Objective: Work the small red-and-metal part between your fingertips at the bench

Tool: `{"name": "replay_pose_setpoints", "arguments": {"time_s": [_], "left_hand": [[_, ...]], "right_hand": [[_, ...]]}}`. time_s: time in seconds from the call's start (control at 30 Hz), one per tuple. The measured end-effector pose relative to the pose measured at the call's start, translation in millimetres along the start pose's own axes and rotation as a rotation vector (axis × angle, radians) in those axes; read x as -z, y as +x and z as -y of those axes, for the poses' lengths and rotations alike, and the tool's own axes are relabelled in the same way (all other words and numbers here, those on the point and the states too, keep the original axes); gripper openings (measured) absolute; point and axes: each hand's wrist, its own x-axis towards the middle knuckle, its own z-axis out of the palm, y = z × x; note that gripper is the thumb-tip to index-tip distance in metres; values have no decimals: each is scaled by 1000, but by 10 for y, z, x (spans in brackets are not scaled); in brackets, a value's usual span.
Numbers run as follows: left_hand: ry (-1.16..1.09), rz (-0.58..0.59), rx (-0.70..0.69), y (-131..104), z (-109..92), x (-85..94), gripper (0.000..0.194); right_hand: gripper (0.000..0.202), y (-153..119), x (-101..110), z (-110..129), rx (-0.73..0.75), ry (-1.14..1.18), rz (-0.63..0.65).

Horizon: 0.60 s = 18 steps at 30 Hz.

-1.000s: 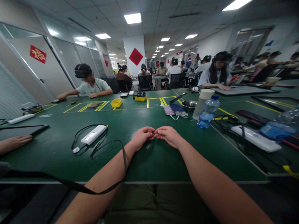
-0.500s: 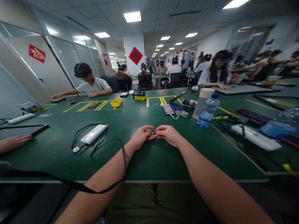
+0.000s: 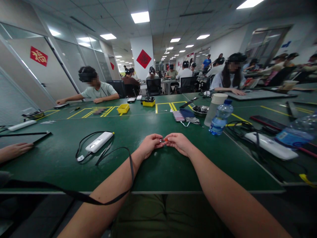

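Note:
Over the green table (image 3: 158, 178), my left hand (image 3: 150, 144) pinches a small metallic and red piece (image 3: 161, 140) between thumb and fingers. My right hand (image 3: 178, 143) faces it from the right, its fingertips closed on a small orange piece (image 3: 165, 139). The two pieces are very close together; whether they touch is too small to tell. A small pale spot (image 3: 155, 153) shows on the table just below my left hand.
A white power bank (image 3: 99, 142) with black cables lies to the left. At the right stand a water bottle (image 3: 220, 118) and a pale flask (image 3: 214, 107). Farther off are yellow trays (image 3: 123, 108), a metal bowl (image 3: 201, 111) and cloth items. Another person's hand (image 3: 17, 152) rests at far left.
My left fingers have closed in more around their piece. More of the orange piece now shows at my right fingertips. Both arms have stayed nearly still.

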Motion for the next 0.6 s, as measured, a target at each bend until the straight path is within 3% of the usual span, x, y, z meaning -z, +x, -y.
{"name": "replay_pose_setpoints", "arguments": {"time_s": [0.4,0.6], "left_hand": [[52,-1,14,-20,-12,-33,22],[49,-4,17,0,-10,-21,21]], "right_hand": [[16,2,8,-27,43,-67,27],[10,9,1,-20,26,-48,23]]}}
